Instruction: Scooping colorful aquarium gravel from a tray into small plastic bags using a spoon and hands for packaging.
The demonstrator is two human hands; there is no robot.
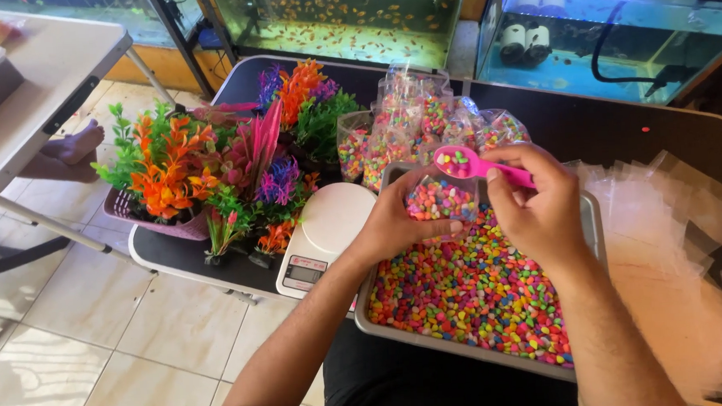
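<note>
Head view: I see my left hand (395,222) gripping a clear bag (441,199) of coloured gravel over the metal tray (592,215) on the dark worktop (637,127); my right hand (538,206) grips a pink scoop (474,164) above the bag. Aquarium tanks (351,18) stand behind, a tiled floor (97,357) below.

One head-worn camera looks steeply down, close over the bench (174,258), facing forward toward the aquarium tanks (351,18).
</note>
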